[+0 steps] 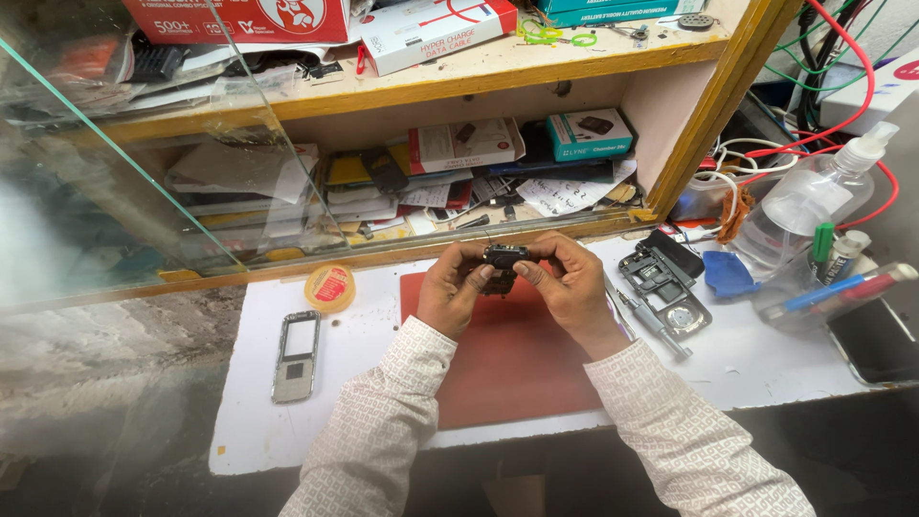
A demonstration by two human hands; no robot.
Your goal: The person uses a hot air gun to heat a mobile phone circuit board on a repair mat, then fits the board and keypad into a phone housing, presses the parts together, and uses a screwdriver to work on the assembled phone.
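Observation:
Both my hands hold a small dark phone part above a red work mat. My left hand grips its left side with thumb and fingers. My right hand pinches its right end, fingers curled over the top. The part's underside is hidden by my fingers. Both sleeves are white with a fine pattern.
A silver phone frame lies left of the mat, a round yellow tin behind it. Right of the mat lie an opened phone body, a blue cloth, a clear spray bottle and pens. Cluttered wooden shelves stand behind glass.

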